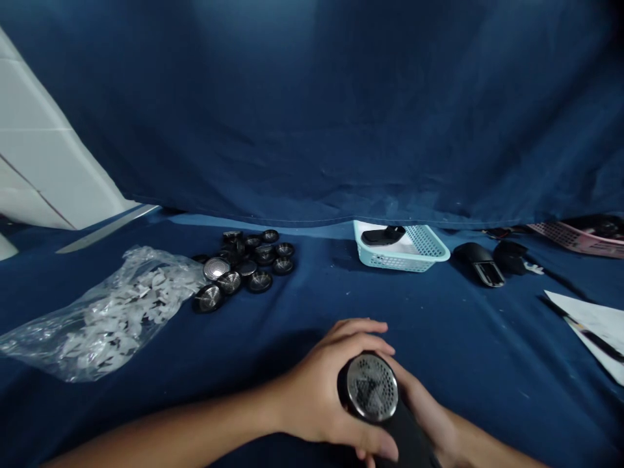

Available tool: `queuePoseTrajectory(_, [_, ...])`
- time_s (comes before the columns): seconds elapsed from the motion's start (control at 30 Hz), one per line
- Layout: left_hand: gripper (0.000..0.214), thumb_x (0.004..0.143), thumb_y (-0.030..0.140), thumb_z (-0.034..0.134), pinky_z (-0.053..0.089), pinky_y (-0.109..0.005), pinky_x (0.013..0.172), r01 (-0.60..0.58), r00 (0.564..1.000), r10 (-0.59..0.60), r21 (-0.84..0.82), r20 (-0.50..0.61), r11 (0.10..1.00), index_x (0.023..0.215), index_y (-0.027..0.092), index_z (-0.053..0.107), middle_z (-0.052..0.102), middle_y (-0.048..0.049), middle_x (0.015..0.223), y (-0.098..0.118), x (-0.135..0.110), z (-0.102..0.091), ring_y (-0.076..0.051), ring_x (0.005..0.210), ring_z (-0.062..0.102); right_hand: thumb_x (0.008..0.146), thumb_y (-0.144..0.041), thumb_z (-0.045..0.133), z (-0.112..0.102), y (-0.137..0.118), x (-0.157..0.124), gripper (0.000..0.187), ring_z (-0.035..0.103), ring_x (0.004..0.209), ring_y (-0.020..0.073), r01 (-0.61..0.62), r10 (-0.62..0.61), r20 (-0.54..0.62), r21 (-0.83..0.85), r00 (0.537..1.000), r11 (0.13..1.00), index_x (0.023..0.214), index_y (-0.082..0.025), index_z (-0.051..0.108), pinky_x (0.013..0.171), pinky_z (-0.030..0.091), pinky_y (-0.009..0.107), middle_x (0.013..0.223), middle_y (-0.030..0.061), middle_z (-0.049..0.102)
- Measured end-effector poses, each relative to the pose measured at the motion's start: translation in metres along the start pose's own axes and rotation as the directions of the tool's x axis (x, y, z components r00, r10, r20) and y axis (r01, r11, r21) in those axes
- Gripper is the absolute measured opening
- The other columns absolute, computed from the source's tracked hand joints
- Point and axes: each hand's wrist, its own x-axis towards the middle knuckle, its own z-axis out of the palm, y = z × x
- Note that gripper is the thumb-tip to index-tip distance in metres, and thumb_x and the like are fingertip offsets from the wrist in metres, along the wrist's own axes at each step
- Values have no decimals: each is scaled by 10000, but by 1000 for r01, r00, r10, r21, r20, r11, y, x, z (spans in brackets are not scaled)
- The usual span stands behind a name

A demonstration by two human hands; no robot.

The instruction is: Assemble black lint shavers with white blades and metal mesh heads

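Note:
Near the bottom middle is a black fabric shaver (pixel 373 388) with a round, perforated metal head facing up toward me. My left hand (pixel 331 390) is wrapped round the head end, its thumb across the front and its fingers over the far side. Behind the black body, my right hand (pixel 424 403) grips it from the right; most of its fingers are hidden. The shaver's lower end runs out of the picture.
Left of centre lies a pile of round black shaver heads with metal mesh (pixel 229 281), beside a clear bag of small white parts (pixel 121 318). A light-blue basket (pixel 404 262) holds a black part. Farther right are black housings (pixel 480 263), a pink basket (pixel 580 238) and white paper (pixel 595 318).

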Motion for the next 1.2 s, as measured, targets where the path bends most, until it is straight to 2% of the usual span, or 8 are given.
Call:
queuePoseTrajectory(0.07, [767,537,443,912,388,-460,1084,26,997,-25,9,-80,1000,1206,213,616,512,-137,1377,-2,0,-4,-321,1263,492,848,-793,288,1,-2,0,907,708,588,216,-46,43,61,38,997,998,1018,0,693,616,499,288,728,153,740])
queuePoseTrajectory(0.17, [711,586,436,895,430,-440,1046,31,990,-31,1,-138,1000,1206,205,633,570,-123,1266,-3,1,-9,-294,1179,548,841,-826,205,1,-3,-2,939,736,675,239,14,-23,130,73,991,997,1044,-47,688,674,501,304,832,160,756])
queuePoseTrajectory(0.27, [723,578,465,894,472,-423,996,25,987,-28,-19,-155,999,1204,204,641,606,-104,1165,-4,2,-12,-270,1083,592,849,-816,209,0,-3,-2,908,737,672,238,5,-15,166,61,986,998,994,-69,703,659,493,301,879,166,762])
queuePoseTrajectory(0.43, [801,472,452,941,496,-405,963,6,985,-7,-7,-174,1000,1173,200,647,626,-91,1100,-2,0,-8,-255,1006,615,901,-724,257,0,-2,-3,838,739,715,231,14,-22,181,48,983,999,1137,-38,677,701,492,294,893,174,764])
queuePoseTrajectory(0.67, [759,507,390,940,503,-373,947,29,978,-21,38,-208,999,1178,206,639,612,-88,1140,6,-1,-6,-246,1020,617,917,-696,305,0,-5,-4,754,735,677,234,63,-74,117,93,990,994,1195,-89,656,646,485,280,751,111,764])
queuePoseTrajectory(0.77, [768,533,358,934,483,-385,975,77,986,-64,82,-153,994,1217,211,615,610,-81,1157,7,5,-20,-247,1050,610,938,-630,359,-2,-8,-4,666,742,758,240,136,-151,133,116,980,984,1211,-94,644,674,485,289,894,141,771])
queuePoseTrajectory(0.97, [666,677,229,856,414,-409,1069,66,995,-77,166,58,984,1285,262,587,590,-56,1270,16,16,-53,-238,1182,559,952,-424,494,1,-9,-6,428,710,987,253,274,-286,105,117,953,955,1188,-105,653,997,406,390,1120,150,739])
queuePoseTrajectory(1.2, [676,658,312,870,392,-450,1082,27,998,-39,235,48,972,1275,260,599,620,-66,1255,32,9,-42,-260,1155,578,785,-421,606,0,-8,-6,449,704,1003,299,193,-230,161,213,960,958,1078,-97,712,1087,318,463,1026,133,771])
